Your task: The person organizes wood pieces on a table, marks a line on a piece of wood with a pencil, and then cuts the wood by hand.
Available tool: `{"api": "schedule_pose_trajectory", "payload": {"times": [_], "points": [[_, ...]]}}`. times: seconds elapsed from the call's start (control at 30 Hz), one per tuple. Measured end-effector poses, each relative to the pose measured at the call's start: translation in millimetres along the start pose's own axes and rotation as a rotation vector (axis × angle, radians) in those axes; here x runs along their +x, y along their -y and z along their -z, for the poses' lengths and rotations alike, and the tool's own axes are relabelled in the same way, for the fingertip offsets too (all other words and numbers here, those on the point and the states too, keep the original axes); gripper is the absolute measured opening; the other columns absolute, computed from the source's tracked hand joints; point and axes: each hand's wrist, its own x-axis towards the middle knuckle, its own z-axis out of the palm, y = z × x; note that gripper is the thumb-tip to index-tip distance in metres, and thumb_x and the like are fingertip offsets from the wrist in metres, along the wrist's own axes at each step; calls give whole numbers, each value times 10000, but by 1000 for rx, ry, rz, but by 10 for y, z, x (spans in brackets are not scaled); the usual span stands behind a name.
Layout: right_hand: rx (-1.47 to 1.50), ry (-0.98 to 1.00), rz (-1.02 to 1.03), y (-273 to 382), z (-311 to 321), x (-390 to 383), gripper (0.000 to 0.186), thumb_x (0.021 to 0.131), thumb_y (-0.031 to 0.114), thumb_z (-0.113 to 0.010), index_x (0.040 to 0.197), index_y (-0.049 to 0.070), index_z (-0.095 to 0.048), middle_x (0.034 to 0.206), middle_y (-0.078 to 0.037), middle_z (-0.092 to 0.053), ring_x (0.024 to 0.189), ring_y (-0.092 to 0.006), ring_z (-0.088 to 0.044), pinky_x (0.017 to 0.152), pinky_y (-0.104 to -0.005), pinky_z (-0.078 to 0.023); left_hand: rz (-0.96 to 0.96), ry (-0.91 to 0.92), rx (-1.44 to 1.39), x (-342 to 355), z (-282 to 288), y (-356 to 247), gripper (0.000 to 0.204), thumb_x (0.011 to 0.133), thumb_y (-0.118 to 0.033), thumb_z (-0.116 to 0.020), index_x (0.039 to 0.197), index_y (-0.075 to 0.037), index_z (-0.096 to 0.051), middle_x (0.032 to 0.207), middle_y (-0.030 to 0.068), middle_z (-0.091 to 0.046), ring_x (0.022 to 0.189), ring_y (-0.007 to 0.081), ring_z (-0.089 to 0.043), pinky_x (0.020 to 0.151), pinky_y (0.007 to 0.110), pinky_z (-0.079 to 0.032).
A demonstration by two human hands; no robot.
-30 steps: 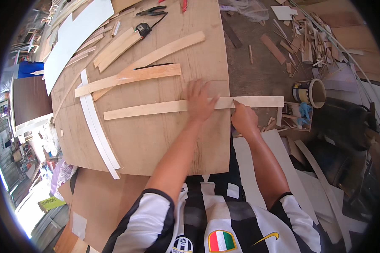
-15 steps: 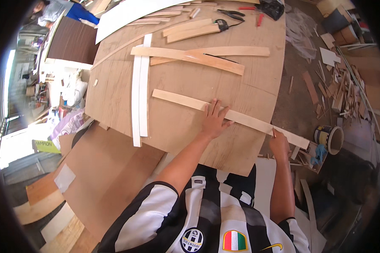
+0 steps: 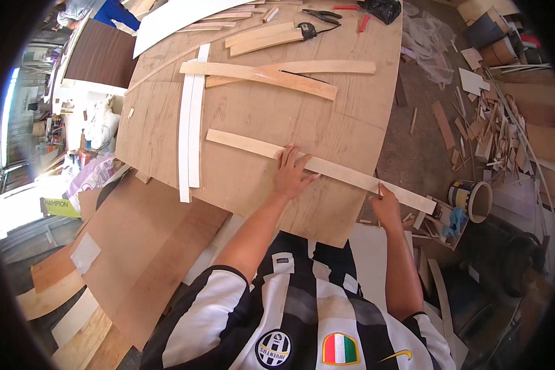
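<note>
A long pale wooden strip (image 3: 345, 174) lies aslant on the plywood tabletop (image 3: 253, 179), its right end jutting past the table's edge. My left hand (image 3: 290, 177) is open, fingers spread and pressing on the strip near its middle. Farther right, beside the table's edge, my right hand (image 3: 386, 208) is closed at the strip's near side. Something small seems pinched in its fingers, too small to make out. Two white strips (image 3: 193, 123) lie side by side to the left. Beyond the pale strip, crossed wooden strips (image 3: 314, 87) rest with one end over the white ones.
At the far side are a tape measure (image 3: 306, 31), pliers (image 3: 322, 14), short boards (image 3: 262, 40) and a black plastic bag (image 3: 382, 9). Right of the table stand a bucket (image 3: 478, 200) and a heap of wood offcuts (image 3: 490, 129). A large brown panel (image 3: 148, 234) leans at the lower left.
The whole view has shifted, so everything appears slightly farther left and higher. Both hands keep nearly the same places on the pale strip.
</note>
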Motion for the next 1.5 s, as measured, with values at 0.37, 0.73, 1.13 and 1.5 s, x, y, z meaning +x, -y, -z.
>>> {"api": "schedule_pose_trajectory", "payload": {"times": [0.37,0.73,1.13,1.5], "points": [[107,16,71,-473,-357,6,631,829,74,-653,1450,14,-552,773,-144,-685,648,-211,-641,657,-376,-523,30,-62,-10,-222,99,-20,638,815,-505,-790,1295,-114,-637,1475,216,-409,1462,433,-298,1210,607,-207],[114,52,-20,-127,-364,-106,558,824,69,-619,1369,-48,-589,1129,-323,-688,1064,-431,-688,920,-463,-529,56,-93,-9,-263,119,139,579,874,-495,-738,1282,-93,-645,1473,238,-429,1457,447,-306,1209,578,-238],[-89,-54,-191,342,-125,-468,582,929,279,-649,1426,-3,-536,1040,-307,-713,998,-468,-694,879,-552,-535,-32,48,1,447,-511,-1087,544,979,-371,-588,1422,-63,-521,1576,235,-331,1520,467,-174,1210,664,-110],[-364,-84,-227,396,-420,-435,556,885,81,-518,1438,23,-505,838,-238,-734,789,-412,-736,702,-543,-577,-51,145,188,582,-857,-1406,637,1038,-414,-461,1581,-114,-315,1669,211,-180,1551,454,-90,1217,664,-92]]}}
